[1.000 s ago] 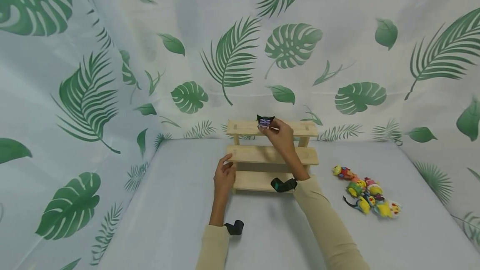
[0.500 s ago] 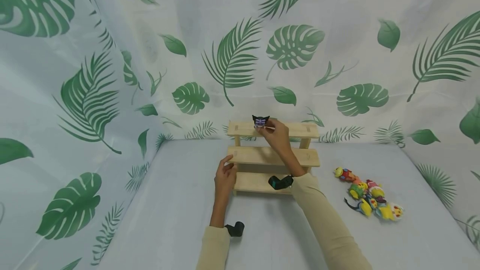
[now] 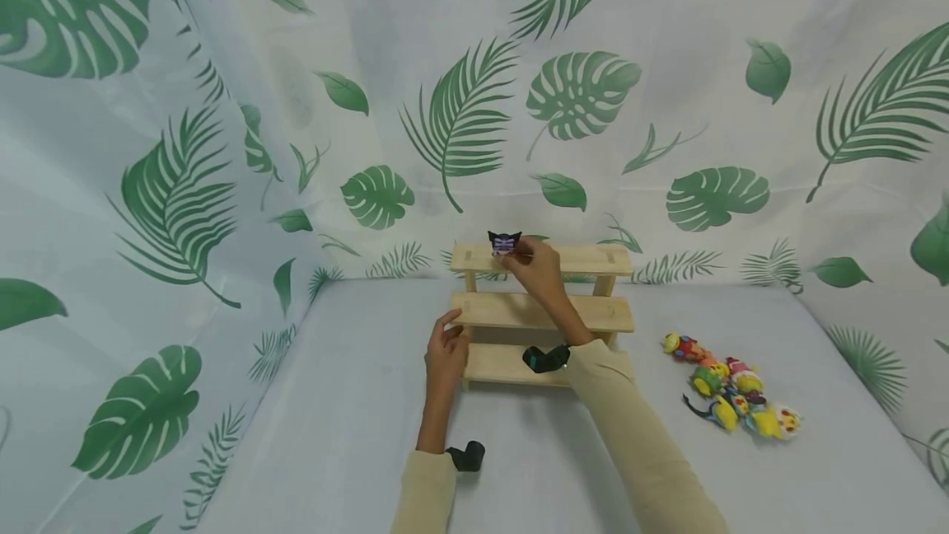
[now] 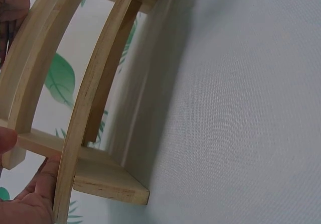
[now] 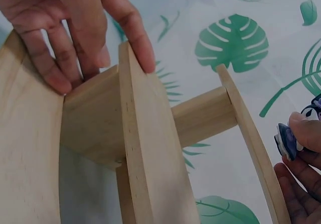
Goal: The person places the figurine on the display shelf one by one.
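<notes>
A three-tier wooden shelf rack (image 3: 500, 311) stands near the back wall. In my right hand (image 3: 541, 272) I pinch a small black and purple figurine (image 3: 504, 242) with pointed ears, in front of the left part of the top board. The right wrist view shows that figurine (image 5: 286, 141) between thumb and fingers, partly cut off by the frame's edge. My left hand (image 3: 446, 358) grips the rack's left end at the middle board. One finger lies over that board, and the other fingers (image 5: 65, 58) reach below it, against the side support.
Several colourful toy figurines (image 3: 730, 394), mostly yellow, red and green, lie heaped on the white table surface (image 3: 341, 402) to the right of the rack. A leaf-printed cloth (image 3: 474, 130) hangs behind and along both sides. Each wrist carries a black camera (image 3: 547, 359).
My right hand has moved left along the top board, carrying the figurine towards the board's left end. My left hand keeps its place on the rack.
</notes>
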The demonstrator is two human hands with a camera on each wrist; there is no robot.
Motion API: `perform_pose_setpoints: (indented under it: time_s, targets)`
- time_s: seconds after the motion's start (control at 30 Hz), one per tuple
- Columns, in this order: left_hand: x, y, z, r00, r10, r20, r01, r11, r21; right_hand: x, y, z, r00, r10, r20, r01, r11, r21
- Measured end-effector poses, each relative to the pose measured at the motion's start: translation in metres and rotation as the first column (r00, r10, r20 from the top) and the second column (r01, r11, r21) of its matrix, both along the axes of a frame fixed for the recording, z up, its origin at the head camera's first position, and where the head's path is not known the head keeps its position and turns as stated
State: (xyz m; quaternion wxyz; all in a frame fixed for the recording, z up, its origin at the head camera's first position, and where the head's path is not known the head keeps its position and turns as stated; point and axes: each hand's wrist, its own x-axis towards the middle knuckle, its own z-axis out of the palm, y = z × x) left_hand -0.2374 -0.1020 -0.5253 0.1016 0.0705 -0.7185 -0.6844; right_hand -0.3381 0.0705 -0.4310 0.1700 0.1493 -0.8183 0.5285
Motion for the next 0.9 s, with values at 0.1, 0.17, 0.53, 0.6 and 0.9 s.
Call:
perform_pose_setpoints:
  time_s: [0.1, 0.17, 0.53, 0.6, 0.9]
  targets:
    - [-0.001, 0.001, -0.001, 1.000, 0.017, -0.020, -0.017, 1.000, -0.011, -0.002, -0.002, 0.000, 1.000, -0.015, 0.004, 0.015, 1.000, 0.015]
    - [-0.002, 0.001, -0.001, 0.999, 0.025, -0.029, -0.026, 0.999, -0.020, -0.002, -0.003, 0.001, 1.000, -0.028, 0.003, 0.028, 0.999, 0.029]
    - [0.000, 0.001, 0.000, 1.000, 0.014, 0.010, -0.014, 1.000, -0.011, -0.002, -0.008, 0.001, 0.993, -0.114, 0.019, 0.110, 0.980, 0.167]
    - [0.002, 0.002, 0.005, 1.000, 0.008, 0.017, -0.008, 1.000, -0.005, -0.002, -0.009, 0.001, 0.991, -0.128, 0.028, 0.121, 0.976, 0.181]
    - [0.023, 0.005, 0.039, 1.000, 0.002, 0.001, -0.002, 0.999, -0.036, -0.001, -0.017, 0.002, 0.981, -0.191, 0.032, 0.180, 0.960, 0.215]
